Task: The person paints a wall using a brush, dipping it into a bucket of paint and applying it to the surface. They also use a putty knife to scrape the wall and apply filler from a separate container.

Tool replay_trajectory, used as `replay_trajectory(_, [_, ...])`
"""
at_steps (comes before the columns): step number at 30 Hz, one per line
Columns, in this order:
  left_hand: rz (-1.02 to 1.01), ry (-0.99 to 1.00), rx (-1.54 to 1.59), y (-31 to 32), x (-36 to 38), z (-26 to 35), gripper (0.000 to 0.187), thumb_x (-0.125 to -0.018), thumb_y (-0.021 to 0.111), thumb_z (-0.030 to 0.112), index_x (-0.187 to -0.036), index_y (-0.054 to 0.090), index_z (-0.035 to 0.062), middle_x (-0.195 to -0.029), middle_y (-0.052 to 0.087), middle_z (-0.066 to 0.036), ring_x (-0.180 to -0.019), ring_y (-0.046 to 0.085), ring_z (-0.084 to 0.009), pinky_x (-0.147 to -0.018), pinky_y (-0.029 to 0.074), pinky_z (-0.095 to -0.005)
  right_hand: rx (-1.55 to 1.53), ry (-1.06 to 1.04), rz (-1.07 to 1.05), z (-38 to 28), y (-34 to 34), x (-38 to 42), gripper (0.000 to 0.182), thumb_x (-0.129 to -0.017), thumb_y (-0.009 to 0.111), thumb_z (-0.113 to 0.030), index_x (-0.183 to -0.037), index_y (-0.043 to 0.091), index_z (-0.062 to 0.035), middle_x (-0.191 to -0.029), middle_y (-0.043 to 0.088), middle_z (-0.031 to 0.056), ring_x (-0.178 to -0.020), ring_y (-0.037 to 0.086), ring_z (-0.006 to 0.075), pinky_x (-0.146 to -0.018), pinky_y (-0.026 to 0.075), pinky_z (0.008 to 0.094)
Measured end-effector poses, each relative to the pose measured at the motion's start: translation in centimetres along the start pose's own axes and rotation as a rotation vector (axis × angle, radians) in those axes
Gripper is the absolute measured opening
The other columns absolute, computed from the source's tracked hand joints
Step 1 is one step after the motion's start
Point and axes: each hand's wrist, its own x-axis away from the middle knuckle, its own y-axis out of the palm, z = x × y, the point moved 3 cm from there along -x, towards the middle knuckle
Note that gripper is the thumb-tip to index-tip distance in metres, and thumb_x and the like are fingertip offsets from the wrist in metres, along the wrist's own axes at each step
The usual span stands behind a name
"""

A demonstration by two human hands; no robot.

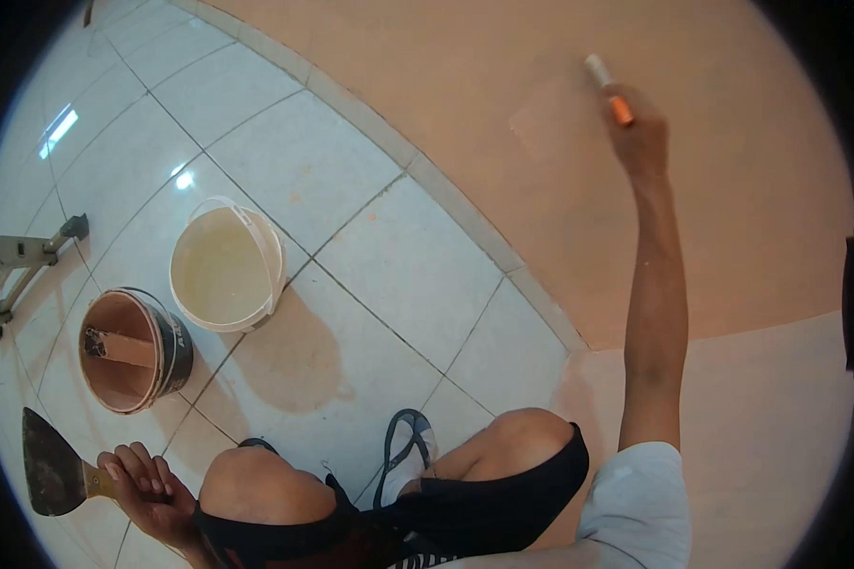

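At lower left, my left hand [152, 488] is closed around the wooden handle of a putty knife [52, 469]; its broad dark blade points up and away to the left. My right arm reaches up to the orange-brown wall [446, 57]. My right hand [640, 133] grips a small tool with an orange handle and a pale end [621, 109], held close to the wall surface. The tool's working edge is too small to make out. Left of this hand, a faint pale-edged patch shows on the wall.
A white bucket [275, 251] with pale liquid stands on the tiled floor [380, 294]. Beside it is a dark paint bucket [176, 351] with brownish paint inside and a flat piece across it. Ladder legs [14, 251] stand at far left. A baseboard [413, 161] runs along the wall.
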Motion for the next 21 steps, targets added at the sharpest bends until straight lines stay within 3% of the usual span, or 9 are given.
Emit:
replay_trajectory(1, [-0.017, -0.015, 0.005, -0.1, -0.2, -0.3, 0.018, -0.099, 0.043, 0.017, -0.085, 0.036, 0.0072, -0.064, 0.029, 0.002, -0.052, 0.026, -0.0044, -0.04, 0.027, -0.017, 0.025, -0.09, 0.105, -0.9, -1.6, -0.7, 0.016, -0.08, 0.065, -0.011, -0.095, 0.064, -0.009, -0.088, 0.065, 0.0135, -0.079, 0.062, 0.0331, -0.065, 0.051, 0.0402])
replay_trajectory(4, [-0.047, -0.033, 0.034, -0.4, -1.0, -0.8, 0.019, -0.099, 0.044, 0.016, -0.085, 0.036, 0.0073, -0.064, 0.03, 0.002, -0.051, 0.027, -0.0048, -0.04, 0.028, -0.0169, -0.029, -0.134, 0.062, -2.7, -1.5, 0.6, 0.015, -0.08, 0.065, -0.009, -0.095, 0.064, -0.0087, -0.088, 0.065, 0.0138, -0.079, 0.063, 0.0331, -0.065, 0.051, 0.0397])
replay_trajectory(9, [-0.038, -0.05, 0.04, -0.7, -1.1, -1.1, 0.019, -0.099, 0.045, 0.016, -0.084, 0.036, 0.0075, -0.063, 0.03, 0.002, -0.05, 0.027, -0.0048, -0.039, 0.028, -0.0163, -0.264, -0.016, -0.225, -3.9, 9.8, 9.0, 0.012, -0.081, 0.06, -0.01, -0.091, 0.066, -0.0087, -0.09, 0.065, 0.0159, -0.083, 0.062, 0.035, -0.071, 0.05, 0.0434])
replay_trajectory(12, [0.004, -0.082, 0.044, -0.9, -1.2, -1.4, 0.019, -0.099, 0.045, 0.016, -0.084, 0.037, 0.0075, -0.063, 0.03, 0.002, -0.05, 0.027, -0.0046, -0.038, 0.028, -0.016, -0.215, 0.15, -0.478, -3.4, 11.6, 9.2, 0.014, -0.079, 0.062, -0.007, -0.093, 0.066, -0.0067, -0.092, 0.067, 0.0159, -0.084, 0.063, 0.0347, -0.073, 0.051, 0.0403])
replay_trajectory(14, [-0.007, -0.089, 0.06, -0.8, -1.3, -1.5, 0.019, -0.099, 0.045, 0.016, -0.084, 0.037, 0.0075, -0.063, 0.03, 0.002, -0.05, 0.027, -0.0045, -0.038, 0.027, -0.0161, -0.13, 0.29, -0.44, -0.3, 10.5, 7.0, 0.015, -0.082, 0.061, -0.013, -0.096, 0.066, -0.0075, -0.088, 0.067, 0.0174, -0.082, 0.065, 0.0318, -0.072, 0.05, 0.0394])
replay_trajectory(15, [-0.008, -0.094, 0.066, -0.9, -1.4, -1.5, 0.019, -0.099, 0.045, 0.016, -0.084, 0.037, 0.0075, -0.063, 0.03, 0.002, -0.05, 0.027, -0.0044, -0.038, 0.027, -0.0161, -0.061, 0.256, -0.4, 1.2, 8.6, 4.9, 0.017, -0.085, 0.059, -0.018, -0.097, 0.066, -0.0078, -0.085, 0.066, 0.0181, -0.078, 0.066, 0.027, -0.07, 0.05, 0.0393])
replay_trajectory(16, [-0.017, -0.101, 0.075, -1.0, -1.5, -1.7, 0.019, -0.099, 0.045, 0.016, -0.084, 0.036, 0.0076, -0.063, 0.03, 0.002, -0.05, 0.027, -0.0043, -0.038, 0.027, -0.0161, -0.068, 0.176, -0.189, 1.7, 5.3, 2.4, 0.017, -0.086, 0.06, -0.018, -0.099, 0.066, -0.01, -0.081, 0.066, 0.017, -0.074, 0.066, 0.0233, -0.067, 0.049, 0.038])
replay_trajectory(17, [-0.024, -0.112, 0.082, -1.2, -1.6, -1.8, 0.019, -0.099, 0.045, 0.016, -0.084, 0.036, 0.0076, -0.063, 0.03, 0.002, -0.05, 0.026, -0.0043, -0.039, 0.027, -0.0161, 0.1, 0.245, -0.242, 2.3, 2.1, -0.6, 0.019, -0.085, 0.062, -0.02, -0.099, 0.066, -0.0085, -0.079, 0.066, 0.0153, -0.072, 0.065, 0.0206, -0.063, 0.049, 0.0358])
replay_trajectory(21, [-0.059, -0.133, 0.097, -1.6, -2.2, -2.3, 0.019, -0.099, 0.045, 0.016, -0.084, 0.036, 0.0077, -0.063, 0.03, 0.002, -0.05, 0.026, -0.0044, -0.039, 0.027, -0.016, 0.433, -0.255, 0.081, 0.1, -5.1, -5.9, 0.018, -0.088, 0.055, -0.014, -0.103, 0.064, -0.0119, -0.087, 0.065, 0.0109, -0.068, 0.065, 0.0234, -0.057, 0.052, 0.036])
